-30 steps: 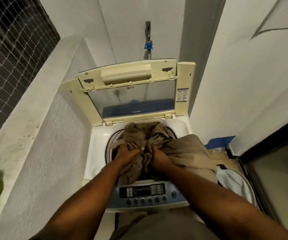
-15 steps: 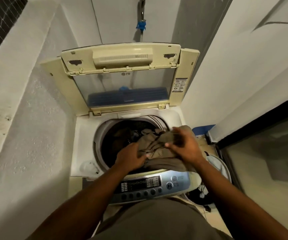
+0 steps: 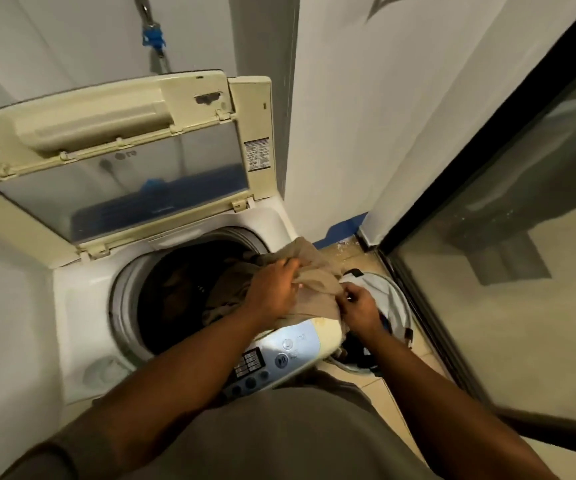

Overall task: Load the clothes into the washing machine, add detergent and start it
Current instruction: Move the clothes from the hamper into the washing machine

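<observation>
Loading is the step in hand: the tan garment (image 3: 317, 271) lies bunched across the 3 o'clock rim of the drum (image 3: 161, 327), partly inside the washing machine (image 3: 78, 306) and partly hanging over its right side above the white laundry bag (image 3: 395, 296) on the floor. The left hand (image 3: 272, 289) has its fingers curled into the cloth's upper folds. The right hand (image 3: 361, 308), at 4 o'clock from the drum, pinches a lower edge between thumb and fingertips. Darker clothes (image 3: 179, 285) already lie in the drum. The next move, I judge, calls for gathering the overhanging part and pushing it left and down, clear of the rim; more laundry seems to wait in the bag. No detergent is in view. A logo (image 3: 125, 155) at 12 o'clock on the raised lid (image 3: 106, 109) shows reversed through the glass and reads as LG. The sticker (image 3: 258, 154) at the lid's 3 o'clock edge and the print on the control panel (image 3: 290, 351) are too small to read.
</observation>
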